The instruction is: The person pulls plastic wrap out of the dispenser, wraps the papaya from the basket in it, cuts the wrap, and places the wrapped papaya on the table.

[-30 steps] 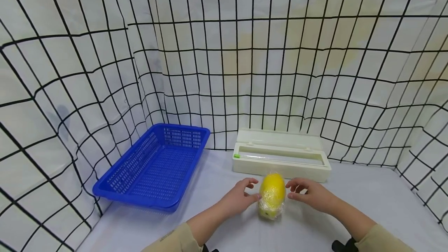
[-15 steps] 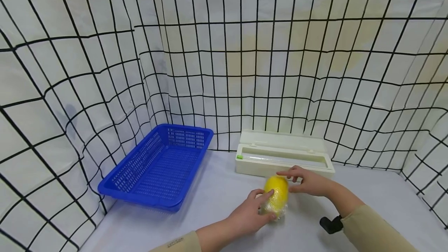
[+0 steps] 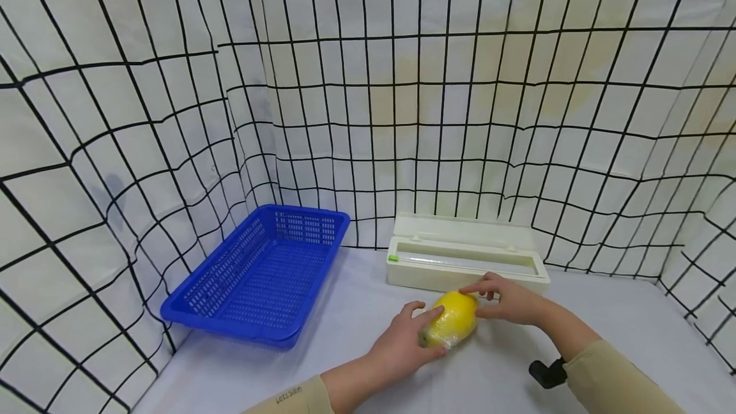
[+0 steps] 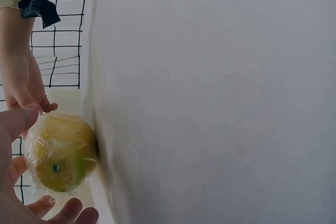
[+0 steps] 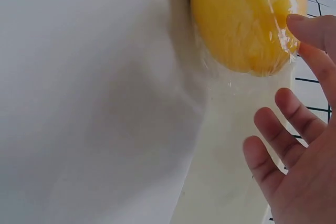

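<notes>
A yellow oval melon [image 3: 457, 315], covered in clear cling film [image 5: 210, 64], lies on the white table at front centre. Its blunt end, with a small dark spot, points toward my left hand [image 3: 399, 345]. That hand holds the near end between thumb and index finger; the left wrist view shows its other fingers spread past the fruit [image 4: 65, 153]. My right hand [image 3: 508, 299] touches the far end with thumb and index finger, while its remaining fingers [image 5: 281, 135] stand away from the skin. Behind the melon is a cream cling film dispenser [image 3: 460, 278], lid raised, a roll inside.
A blue slotted plastic basket [image 3: 259, 273] stands on the table at left. White cloth walls with black grid lines [image 3: 448, 101] enclose the back and sides. A black wrist mount [image 3: 547, 373] sits by the right sleeve [image 3: 609, 375].
Both hands have come onto the melon, the right reaching its far end. The melon has turned, its near end swinging left toward my left hand. The head view has shifted slightly.
</notes>
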The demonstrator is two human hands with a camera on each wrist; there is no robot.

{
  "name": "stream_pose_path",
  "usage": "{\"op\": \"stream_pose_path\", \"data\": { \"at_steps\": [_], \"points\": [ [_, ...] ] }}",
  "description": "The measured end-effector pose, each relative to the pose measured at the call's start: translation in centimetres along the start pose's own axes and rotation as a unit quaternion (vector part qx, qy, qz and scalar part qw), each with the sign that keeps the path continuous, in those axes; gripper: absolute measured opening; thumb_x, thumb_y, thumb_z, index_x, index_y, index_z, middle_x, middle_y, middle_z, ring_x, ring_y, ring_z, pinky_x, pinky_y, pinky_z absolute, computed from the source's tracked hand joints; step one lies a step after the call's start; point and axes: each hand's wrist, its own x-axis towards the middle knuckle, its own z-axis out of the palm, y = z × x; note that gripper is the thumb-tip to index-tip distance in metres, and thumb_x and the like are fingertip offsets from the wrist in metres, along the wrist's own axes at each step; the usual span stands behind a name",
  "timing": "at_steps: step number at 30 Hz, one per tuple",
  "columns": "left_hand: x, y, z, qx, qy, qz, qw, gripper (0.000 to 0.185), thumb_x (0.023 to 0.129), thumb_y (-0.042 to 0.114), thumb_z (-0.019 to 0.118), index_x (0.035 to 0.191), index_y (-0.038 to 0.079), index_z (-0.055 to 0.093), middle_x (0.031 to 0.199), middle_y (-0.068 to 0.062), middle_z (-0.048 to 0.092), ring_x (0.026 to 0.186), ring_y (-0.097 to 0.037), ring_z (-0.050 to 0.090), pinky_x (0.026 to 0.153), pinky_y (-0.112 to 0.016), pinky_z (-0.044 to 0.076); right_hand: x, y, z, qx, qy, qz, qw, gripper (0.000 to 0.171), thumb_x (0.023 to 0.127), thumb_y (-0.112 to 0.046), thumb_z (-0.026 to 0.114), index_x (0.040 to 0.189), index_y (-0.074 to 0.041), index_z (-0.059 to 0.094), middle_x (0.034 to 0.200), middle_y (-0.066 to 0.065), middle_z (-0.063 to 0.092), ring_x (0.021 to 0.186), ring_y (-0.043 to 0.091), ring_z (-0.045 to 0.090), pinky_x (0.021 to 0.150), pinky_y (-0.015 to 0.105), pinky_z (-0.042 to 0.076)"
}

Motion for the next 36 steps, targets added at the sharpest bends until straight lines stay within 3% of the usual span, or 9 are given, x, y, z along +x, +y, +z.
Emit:
{"op": "stream_pose_path", "data": {
  "at_steps": [5, 8, 13, 18, 27, 33, 36],
  "points": [
    [0.8, -0.7, -0.1, 0.017, 0.025, 0.006, 0.9995, 0.068, 0.082, 0.045, 0.078, 0.144, 0.044, 0.049, 0.147, -0.008, 0.044, 0.125, -0.032, 0.05, 0.097, -0.052, 0.048, -0.7, -0.3, 0.1, -0.043, 0.031, -0.003, 0.999, 0.035, 0.084, -0.037, 0.078, 0.119, -0.031, 0.072, 0.109, -0.003, 0.054, 0.1, 0.023, 0.053, 0.085, 0.045, 0.05],
    [1.4, -1.2, -0.2, 0.036, 0.023, 0.008, 0.9991, 0.065, 0.085, 0.043, 0.076, 0.144, 0.045, 0.048, 0.145, -0.006, 0.048, 0.125, -0.031, 0.051, 0.099, -0.053, 0.046, -1.0, -0.6, 0.2, -0.073, 0.05, -0.008, 0.996, 0.031, 0.083, -0.036, 0.08, 0.114, -0.033, 0.074, 0.108, -0.004, 0.053, 0.101, 0.022, 0.05, 0.088, 0.046, 0.049],
    [2.6, -2.3, -0.6, 0.05, 0.009, 0.026, 0.9984, 0.061, 0.088, 0.039, 0.074, 0.143, 0.045, 0.049, 0.143, -0.003, 0.051, 0.125, -0.029, 0.052, 0.101, -0.052, 0.045, -1.2, -1.1, 0.2, -0.099, 0.071, -0.018, 0.992, 0.024, 0.084, -0.035, 0.079, 0.107, -0.037, 0.074, 0.126, 0.005, 0.055, 0.114, 0.03, 0.049, 0.097, 0.055, 0.046],
    [3.8, -3.3, -1.2, 0.051, -0.011, 0.058, 0.9969, 0.059, 0.088, 0.034, 0.075, 0.141, 0.042, 0.052, 0.137, 0.0, 0.055, 0.123, -0.022, 0.054, 0.103, -0.047, 0.045, -1.2, -1.5, 0.3, -0.082, 0.059, -0.007, 0.995, 0.018, 0.091, -0.041, 0.07, 0.107, -0.034, 0.072, 0.139, 0.009, 0.055, 0.128, 0.039, 0.048, 0.103, 0.063, 0.039],
    [4.9, -4.5, -2.9, 0.019, -0.075, 0.096, 0.9923, 0.055, 0.09, 0.029, 0.072, 0.137, 0.051, 0.052, 0.148, 0.007, 0.045, 0.138, -0.022, 0.042, 0.11, -0.052, 0.035, -1.3, -1.6, -0.1, 0.004, -0.008, -0.006, 1.0, 0.026, 0.102, -0.036, 0.054, 0.112, -0.02, 0.071, 0.114, -0.003, 0.068, 0.108, 0.025, 0.06, 0.093, 0.054, 0.05],
    [5.8, -4.8, -3.0, 0.065, -0.048, 0.124, 0.989, 0.055, 0.094, 0.021, 0.065, 0.139, 0.05, 0.052, 0.158, 0.005, 0.032, 0.143, -0.026, 0.033, 0.111, -0.052, 0.034, -1.9, -2.0, -0.1, 0.019, -0.029, -0.005, 0.999, 0.027, 0.102, -0.037, 0.053, 0.111, -0.02, 0.072, 0.114, -0.004, 0.069, 0.109, 0.026, 0.06, 0.093, 0.056, 0.05],
    [6.2, -4.6, -2.7, 0.102, -0.029, 0.131, 0.9857, 0.058, 0.094, 0.016, 0.064, 0.141, 0.048, 0.05, 0.159, 0.003, 0.03, 0.143, -0.027, 0.034, 0.111, -0.05, 0.035, -2.2, -2.2, 0.0, 0.014, -0.031, -0.006, 0.999, 0.026, 0.102, -0.037, 0.053, 0.11, -0.023, 0.073, 0.114, -0.007, 0.069, 0.107, 0.023, 0.06, 0.09, 0.05, 0.051]
  ]
}}
